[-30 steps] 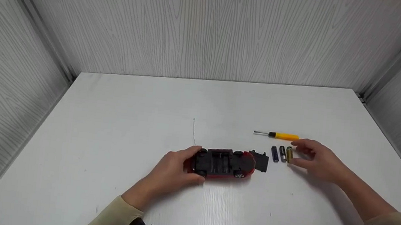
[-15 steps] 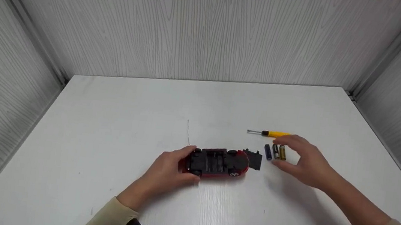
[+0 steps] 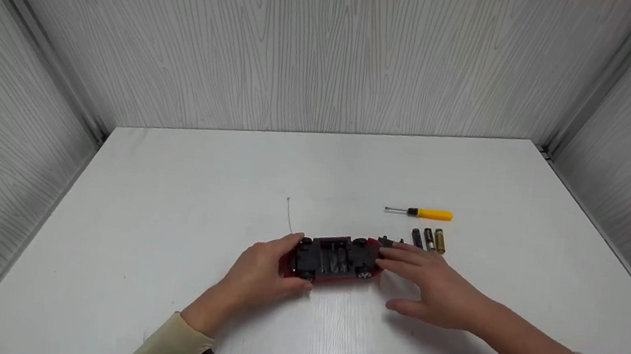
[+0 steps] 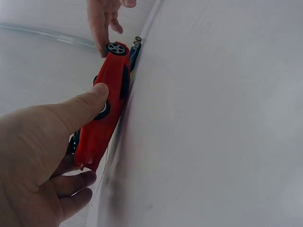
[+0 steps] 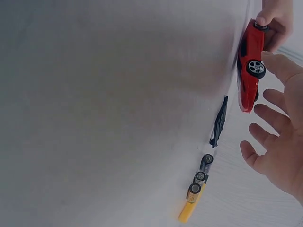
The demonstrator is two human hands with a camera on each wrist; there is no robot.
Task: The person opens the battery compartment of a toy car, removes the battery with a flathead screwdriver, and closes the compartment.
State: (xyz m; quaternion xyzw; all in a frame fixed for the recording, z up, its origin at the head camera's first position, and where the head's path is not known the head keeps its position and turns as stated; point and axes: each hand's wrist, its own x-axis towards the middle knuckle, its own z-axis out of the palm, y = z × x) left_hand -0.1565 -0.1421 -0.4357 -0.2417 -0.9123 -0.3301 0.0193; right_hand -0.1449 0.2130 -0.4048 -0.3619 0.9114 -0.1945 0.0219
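Note:
A red toy car [image 3: 336,259] lies upside down on the white table, its black underside facing up. My left hand [image 3: 260,269] grips its left end, with the thumb along the near side in the left wrist view. Over the car's right end my right hand [image 3: 436,289] is spread, fingers extended; whether they touch the car is unclear. A flat black cover [image 5: 219,122] lies beyond the car's right end, mostly hidden by the right hand in the head view. Three small batteries stand in a row nearby: a dark blue battery [image 3: 417,238], a black-and-silver battery [image 3: 429,236] and a gold battery [image 3: 439,241].
Behind the batteries lies a screwdriver [image 3: 433,214] with a yellow handle, its tip pointing left. A thin wire [image 3: 289,212] sticks out from the far side of the car. Pale wood-grain panels [image 3: 329,54] enclose the table at the back and sides.
My right hand has left the batteries, moving left and nearer to the car's right end. The left hand still holds the car. The whole head view has shifted slightly.

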